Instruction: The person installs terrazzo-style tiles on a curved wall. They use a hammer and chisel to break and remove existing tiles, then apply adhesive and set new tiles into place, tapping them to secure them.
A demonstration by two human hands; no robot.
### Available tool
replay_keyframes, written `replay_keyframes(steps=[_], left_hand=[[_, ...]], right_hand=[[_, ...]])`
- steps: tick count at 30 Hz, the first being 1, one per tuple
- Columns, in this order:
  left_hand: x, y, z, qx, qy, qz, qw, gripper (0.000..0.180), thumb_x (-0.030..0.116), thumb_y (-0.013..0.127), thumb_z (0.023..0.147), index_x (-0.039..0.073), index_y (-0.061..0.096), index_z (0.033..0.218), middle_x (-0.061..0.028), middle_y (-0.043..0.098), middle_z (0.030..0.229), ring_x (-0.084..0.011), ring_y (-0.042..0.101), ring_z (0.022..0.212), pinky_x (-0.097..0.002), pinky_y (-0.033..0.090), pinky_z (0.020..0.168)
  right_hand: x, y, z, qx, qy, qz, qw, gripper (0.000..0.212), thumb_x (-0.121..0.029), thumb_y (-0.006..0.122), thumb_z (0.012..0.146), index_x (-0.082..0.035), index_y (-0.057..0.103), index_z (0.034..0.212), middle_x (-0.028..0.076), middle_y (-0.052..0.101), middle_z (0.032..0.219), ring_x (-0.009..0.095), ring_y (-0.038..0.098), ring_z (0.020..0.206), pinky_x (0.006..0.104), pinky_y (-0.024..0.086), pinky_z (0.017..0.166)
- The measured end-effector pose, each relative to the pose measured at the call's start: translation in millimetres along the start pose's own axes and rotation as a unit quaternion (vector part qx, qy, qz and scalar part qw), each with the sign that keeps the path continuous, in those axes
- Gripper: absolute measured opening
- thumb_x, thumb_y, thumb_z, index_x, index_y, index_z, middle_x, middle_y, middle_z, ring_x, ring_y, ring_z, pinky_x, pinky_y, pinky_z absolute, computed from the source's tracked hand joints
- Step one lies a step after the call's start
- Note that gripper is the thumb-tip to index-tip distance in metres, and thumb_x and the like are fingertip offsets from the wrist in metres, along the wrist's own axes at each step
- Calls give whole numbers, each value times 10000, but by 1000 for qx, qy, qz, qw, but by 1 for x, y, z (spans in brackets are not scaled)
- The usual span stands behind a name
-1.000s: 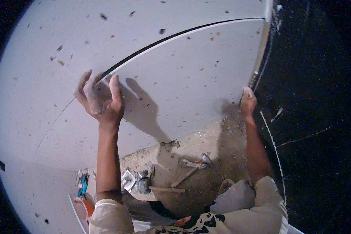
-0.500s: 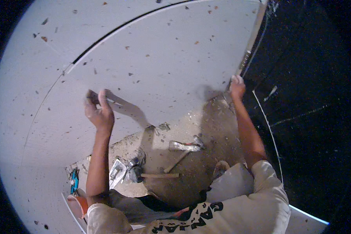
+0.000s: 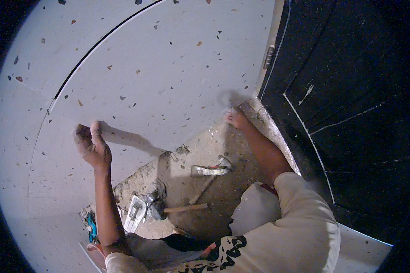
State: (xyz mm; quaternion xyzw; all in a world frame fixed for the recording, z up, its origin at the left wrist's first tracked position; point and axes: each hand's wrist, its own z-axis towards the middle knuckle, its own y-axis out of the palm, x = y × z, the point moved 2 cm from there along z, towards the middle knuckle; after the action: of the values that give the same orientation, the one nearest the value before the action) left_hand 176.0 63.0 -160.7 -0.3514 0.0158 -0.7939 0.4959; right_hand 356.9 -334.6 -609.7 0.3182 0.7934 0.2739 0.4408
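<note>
A large pale panel (image 3: 168, 68) with scattered brown and dark flecks stands in front of me. My left hand (image 3: 93, 148) is raised at its left part, thumb and fingers apart, holding nothing that I can see; its shadow falls on the panel. Whether the palm touches the surface, I cannot tell. Low on the panel's right side, near its bottom edge, my right hand (image 3: 236, 119) rests with whitish, outstretched fingers against the surface. Its fingertips are small and a little blurred.
On the rough floor (image 3: 177, 182) lie a hammer (image 3: 209, 171), a second wooden-handled tool (image 3: 187, 208) and a whitish trowel (image 3: 134, 214). A teal tool (image 3: 92, 226) and an orange bucket (image 3: 95, 248) are at lower left. A dark door (image 3: 351, 91) with a hinge (image 3: 269, 57) stands right.
My right hand has come away from the panel's right edge by the hinge, leftward and down along the panel. My left hand stays raised and open; the view has shifted.
</note>
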Motion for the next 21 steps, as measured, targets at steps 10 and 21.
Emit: replay_keyframes(steps=[10,21], left_hand=[[2,5,9,-34,-13,-31,999,137,112,606,976,-19,573,999,-102,659,951,-163,630,856,-296,522,790],[5,-5,14,-51,-2,0,999,159,139,628,966,-1,570,919,-73,628,864,-140,586,775,-274,495,714]], right_hand=[[18,-52,63,13,-252,-239,938,251,-230,621,843,-99,563,1049,77,556,971,288,557,914,562,541,881],[22,-32,67,113,-56,-10,992,268,-273,594,895,-91,554,1087,98,565,1000,314,583,931,546,543,862]])
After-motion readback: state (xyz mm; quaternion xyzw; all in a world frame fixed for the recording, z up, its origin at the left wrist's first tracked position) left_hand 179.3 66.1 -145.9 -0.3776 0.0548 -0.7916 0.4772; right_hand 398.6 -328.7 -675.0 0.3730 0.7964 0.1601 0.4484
